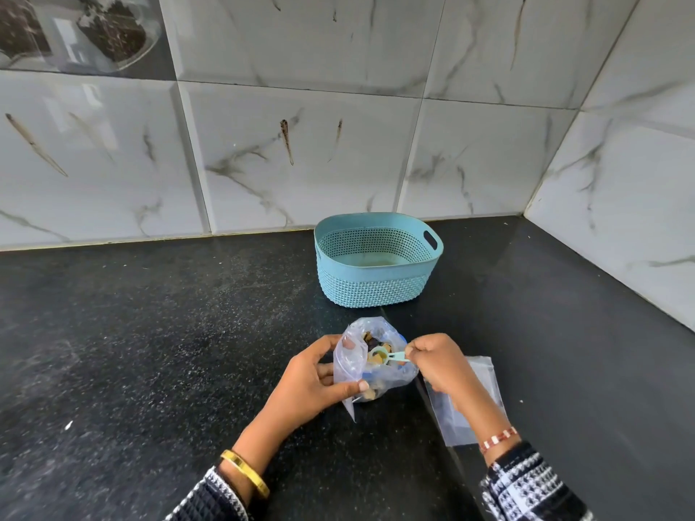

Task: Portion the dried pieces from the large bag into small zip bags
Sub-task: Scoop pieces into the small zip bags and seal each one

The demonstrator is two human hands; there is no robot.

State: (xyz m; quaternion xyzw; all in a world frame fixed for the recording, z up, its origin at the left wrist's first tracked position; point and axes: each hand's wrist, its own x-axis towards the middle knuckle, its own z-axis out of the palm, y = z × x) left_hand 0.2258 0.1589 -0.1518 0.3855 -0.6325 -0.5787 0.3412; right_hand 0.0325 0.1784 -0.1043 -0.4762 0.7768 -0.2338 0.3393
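Clear plastic makes up the one large bag (391,376), which stands on the black speckled tabletop (169,332) with its mouth open. Inside it are dried pieces (370,338), brown and dark; there are too many, and they are too small, to count.

Two hands are at work. The left hand (314,381) holds one small zip bag (348,366) up against the large bag. Its fingers (353,387) are curled round the small bag, with the thumb on the near side. The right hand (438,364) pinches the handle of one small pale green scoop (387,356). The round end of the scoop is over the open mouth of the bags, with a light piece in it.

More small zip bags (485,374) lie flat on the tabletop just to the right, partly under the right wrist. They overlap, so I cannot tell how many there are.

One blue basket (376,280) with little holes sits farther back, near the white marble tile wall (301,144). It is well apart from the bags.

The left wrist has one gold bangle (246,470). The right wrist has one red and white band (498,438). Both sleeves are black and white.
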